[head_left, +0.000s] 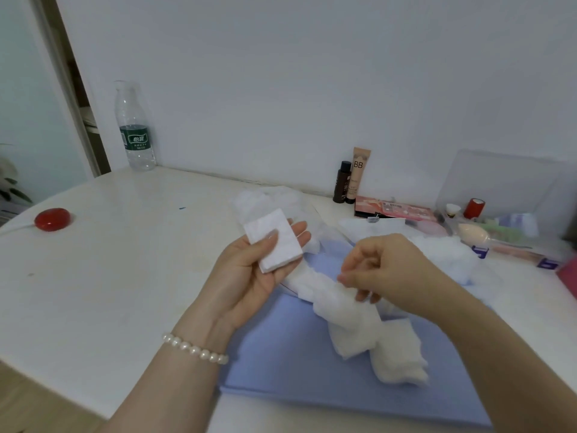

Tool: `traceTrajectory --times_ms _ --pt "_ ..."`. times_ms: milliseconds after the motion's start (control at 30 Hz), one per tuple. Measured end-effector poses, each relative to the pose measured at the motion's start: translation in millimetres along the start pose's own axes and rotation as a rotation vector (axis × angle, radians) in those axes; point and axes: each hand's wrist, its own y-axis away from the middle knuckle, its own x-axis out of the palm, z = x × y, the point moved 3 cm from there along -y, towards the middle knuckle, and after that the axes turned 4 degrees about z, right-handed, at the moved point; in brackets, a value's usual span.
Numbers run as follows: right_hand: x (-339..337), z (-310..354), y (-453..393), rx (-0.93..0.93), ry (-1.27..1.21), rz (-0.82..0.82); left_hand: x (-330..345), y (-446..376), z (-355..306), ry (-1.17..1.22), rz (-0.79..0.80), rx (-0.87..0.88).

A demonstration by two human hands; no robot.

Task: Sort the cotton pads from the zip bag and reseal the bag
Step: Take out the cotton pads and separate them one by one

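A small stack of square cotton pads is held flat in the left hand, palm up, thumb pressed on top, above the white surface. The right hand is curled, its fingertips pinching at the loose cotton pads heaped on a blue cloth; whether one is actually gripped cannot be told. A crumpled clear zip bag is seen just behind the left hand. A pearl bracelet is worn on the left wrist. A water bottle stands at the wall.
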Motion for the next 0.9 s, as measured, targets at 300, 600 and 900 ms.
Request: traceTrajectory --times_ms 300,600,900 --pt "58.3 -2.7 3.5 -0.116 0.808 -0.215 -0.6 0.0 4.4 -0.043 0.020 -0.035" --pt "-9.5 0.5 -0.3 -0.098 0.312 -0.240 3.2 0.7 8.7 -0.041 0.034 -0.066" --pt "-1.7 15.0 8.0 -0.103 -1.017 0.041 11.2 1.1 20.9 -0.060 0.057 -0.079"
